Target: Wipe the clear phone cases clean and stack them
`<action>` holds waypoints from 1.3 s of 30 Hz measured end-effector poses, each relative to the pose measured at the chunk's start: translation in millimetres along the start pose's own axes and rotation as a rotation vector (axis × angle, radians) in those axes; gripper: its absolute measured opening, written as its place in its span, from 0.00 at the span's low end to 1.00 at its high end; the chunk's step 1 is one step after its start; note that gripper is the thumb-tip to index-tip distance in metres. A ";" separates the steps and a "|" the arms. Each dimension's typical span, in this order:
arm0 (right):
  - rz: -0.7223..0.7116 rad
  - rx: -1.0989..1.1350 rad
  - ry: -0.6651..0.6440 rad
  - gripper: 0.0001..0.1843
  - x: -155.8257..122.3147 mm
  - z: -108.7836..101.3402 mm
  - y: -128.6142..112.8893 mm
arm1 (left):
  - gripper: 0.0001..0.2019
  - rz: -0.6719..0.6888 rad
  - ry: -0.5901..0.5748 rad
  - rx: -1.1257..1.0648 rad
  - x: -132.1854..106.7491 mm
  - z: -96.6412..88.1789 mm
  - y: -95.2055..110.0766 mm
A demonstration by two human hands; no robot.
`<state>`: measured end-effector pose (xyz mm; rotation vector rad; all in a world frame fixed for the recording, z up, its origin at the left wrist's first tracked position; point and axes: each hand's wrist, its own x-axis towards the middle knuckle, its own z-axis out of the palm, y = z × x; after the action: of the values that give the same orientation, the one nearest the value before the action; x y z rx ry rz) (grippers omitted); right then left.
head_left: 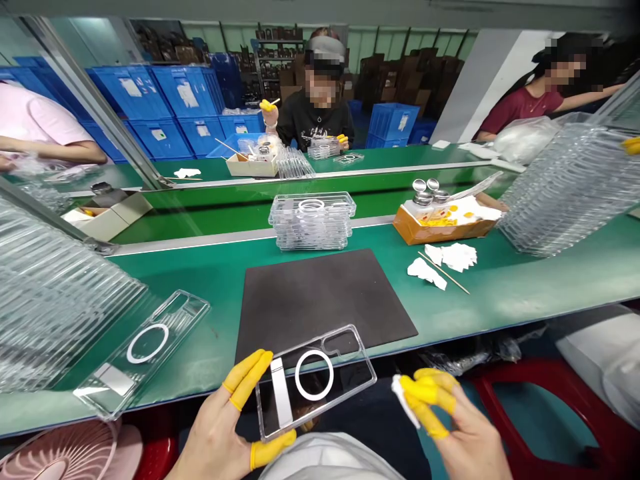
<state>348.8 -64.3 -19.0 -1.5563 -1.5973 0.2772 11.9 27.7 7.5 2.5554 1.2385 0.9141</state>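
My left hand (225, 427), in yellow finger cots, grips the lower left edge of a transparent phone case (345, 393) with a white ring and a white strip. A little to the right, my right hand (447, 427) pinches a white cloth (405, 400) in its yellow-cotted fingers, apart from the case. Behind the case lies a black mat (320, 300). Another ringed case (173, 340) lies on the green bench (220, 293) at the left, next to a tall stack of transparent cases (55, 300).
A stack of cases (313, 223) stands beyond the mat, with a brown tray (445, 227) holding metal bottles (424, 193) to its right. White wipes (425, 270) and a thin stick (445, 275) lie nearby. Beyond a glass partition (85, 127), co-workers sit among blue crates (135, 93).
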 end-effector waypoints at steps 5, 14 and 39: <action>0.154 0.189 0.335 0.08 16.4 -5.6 -2.5 | 0.31 -0.509 -0.049 -0.716 -16.3 6.9 16.9; -0.597 0.045 -0.010 0.14 61.6 73.5 -73.5 | 0.29 -1.311 -0.301 -1.967 -13.9 19.6 54.1; -0.555 -0.393 -0.208 0.14 125.2 76.9 -69.7 | 0.35 -1.168 -0.301 -1.802 -20.2 22.4 57.5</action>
<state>265.7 64.9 34.3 -1.3153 -2.2755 -0.1992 53.4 -22.0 2.7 0.3812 0.7675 0.6386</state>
